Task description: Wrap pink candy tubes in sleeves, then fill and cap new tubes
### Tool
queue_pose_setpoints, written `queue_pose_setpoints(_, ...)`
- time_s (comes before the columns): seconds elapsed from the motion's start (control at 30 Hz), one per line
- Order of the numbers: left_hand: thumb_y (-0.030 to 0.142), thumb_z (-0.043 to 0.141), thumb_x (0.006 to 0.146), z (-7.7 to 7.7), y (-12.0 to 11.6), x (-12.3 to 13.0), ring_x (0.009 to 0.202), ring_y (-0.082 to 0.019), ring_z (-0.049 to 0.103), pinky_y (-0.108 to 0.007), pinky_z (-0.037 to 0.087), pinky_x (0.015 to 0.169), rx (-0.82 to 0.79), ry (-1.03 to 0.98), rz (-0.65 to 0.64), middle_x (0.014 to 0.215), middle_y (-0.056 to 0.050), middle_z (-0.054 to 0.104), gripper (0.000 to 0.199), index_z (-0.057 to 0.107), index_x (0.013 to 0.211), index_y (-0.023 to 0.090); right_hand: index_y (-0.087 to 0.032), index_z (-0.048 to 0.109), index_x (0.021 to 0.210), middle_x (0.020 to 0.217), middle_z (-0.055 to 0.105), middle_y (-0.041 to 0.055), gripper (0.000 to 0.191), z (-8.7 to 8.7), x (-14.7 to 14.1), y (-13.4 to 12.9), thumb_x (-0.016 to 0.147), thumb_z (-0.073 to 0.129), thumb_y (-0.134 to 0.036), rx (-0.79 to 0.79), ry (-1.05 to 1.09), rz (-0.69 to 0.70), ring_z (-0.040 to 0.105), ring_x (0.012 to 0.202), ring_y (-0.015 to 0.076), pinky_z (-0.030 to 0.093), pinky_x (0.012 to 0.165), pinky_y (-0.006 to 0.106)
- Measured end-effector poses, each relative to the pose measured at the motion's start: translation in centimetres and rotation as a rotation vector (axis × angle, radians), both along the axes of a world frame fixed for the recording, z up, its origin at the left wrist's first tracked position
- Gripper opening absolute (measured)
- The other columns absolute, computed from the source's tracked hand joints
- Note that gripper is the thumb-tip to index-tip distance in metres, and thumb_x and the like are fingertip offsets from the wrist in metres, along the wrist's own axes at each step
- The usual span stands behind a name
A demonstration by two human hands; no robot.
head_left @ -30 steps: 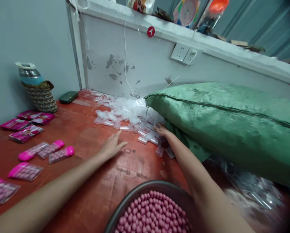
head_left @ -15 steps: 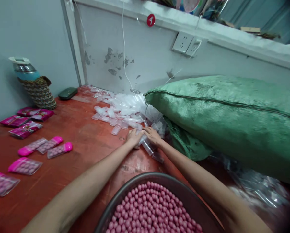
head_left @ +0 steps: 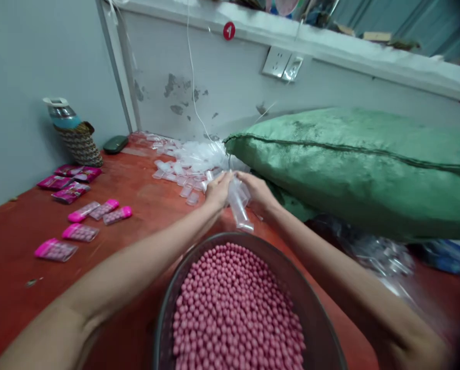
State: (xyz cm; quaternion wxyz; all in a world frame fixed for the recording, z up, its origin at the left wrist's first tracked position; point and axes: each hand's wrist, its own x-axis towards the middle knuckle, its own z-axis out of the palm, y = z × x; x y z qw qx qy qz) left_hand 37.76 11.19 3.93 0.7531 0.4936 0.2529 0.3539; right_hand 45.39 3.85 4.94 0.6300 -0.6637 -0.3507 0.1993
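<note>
Several clear plastic boxes (head_left: 238, 203) are bunched between my two hands, just beyond the far rim of the dark tub. My left hand (head_left: 218, 190) closes on them from the left, and my right hand (head_left: 258, 191) wraps round them from the right. One long box hangs down toward the tub. Some fingertips are blurred or hidden behind the plastic. The dark tub (head_left: 322, 313) in front of me holds a mass of small pink balls (head_left: 237, 308). Beyond my hands lies a heap of loose clear boxes (head_left: 191, 156) on the red tabletop (head_left: 137, 200).
A big green sack (head_left: 349, 169) bulges over the right side. At left lie pink-capped boxes of balls (head_left: 81, 232), pink packets (head_left: 71, 191), a bottle in a woven sleeve (head_left: 75, 136) and a dark oval object (head_left: 115, 144). Clear plastic bags (head_left: 384, 254) lie at right.
Both hands have gathered boxes and lifted them off the table, drawing them nearer the tub. The view has shifted, showing more of the pink balls.
</note>
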Motion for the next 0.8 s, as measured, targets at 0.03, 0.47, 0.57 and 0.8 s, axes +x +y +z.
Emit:
queue_pose_setpoints(0.03, 0.034, 0.059, 0.075, 1.1, -1.3, -1.1, 0.097, -0.019, 0.058, -0.029, 0.046, 0.084, 0.051, -0.039, -0.014, 0.114, -0.009, 0.06, 0.046, 0.056, 0.115, 0.012, -0.019, 0.063, 0.101, 0.099, 0.066, 0.0026, 0.04, 1.3, -1.1, -1.7, 0.073, 0.056, -0.046, 0.037, -0.009, -0.017, 0.058, 0.093, 0.0193, 0.044, 0.082, 0.032)
queue_pose_setpoints(0.47, 0.022, 0.056, 0.075, -2.1, -8.9, -11.4, 0.116, -0.022, 0.045, -0.033, 0.035, 0.099, 0.697, 0.215, -0.371, 0.129, -0.01, 0.048, 0.054, 0.042, 0.127, 0.013, -0.023, 0.041, 0.128, 0.131, 0.044, 0.0093, 0.048, -3.8, -9.8, -16.7, 0.084, 0.046, -0.04, -0.333, -0.618, 0.129, 0.039, 0.122, 0.0227, 0.03, 0.102, 0.041)
queue_pose_setpoints(0.57, 0.024, 0.058, 0.074, -0.7, -9.1, -12.4, 0.109, -0.023, 0.051, -0.034, 0.045, 0.088, 0.603, 0.18, -0.438, 0.127, -0.01, 0.049, 0.055, 0.041, 0.126, 0.017, -0.024, 0.047, 0.123, 0.124, 0.052, 0.0076, 0.043, -2.5, -10.1, -18.3, 0.081, 0.05, -0.035, -0.273, -0.53, 0.078, 0.048, 0.113, 0.0224, 0.036, 0.097, 0.039)
queue_pose_setpoints(0.8, 0.028, 0.068, 0.064, 0.5, -11.7, -15.7, 0.071, -0.016, 0.061, -0.024, 0.051, 0.045, 0.487, 0.167, -0.48, 0.124, -0.01, 0.051, 0.071, 0.035, 0.127, 0.026, -0.02, 0.055, 0.111, 0.11, 0.06, 0.0067, 0.04, -1.4, -12.8, -19.4, 0.076, 0.058, -0.038, -0.04, -0.155, -0.015, 0.057, 0.097, 0.02, 0.045, 0.085, 0.033)
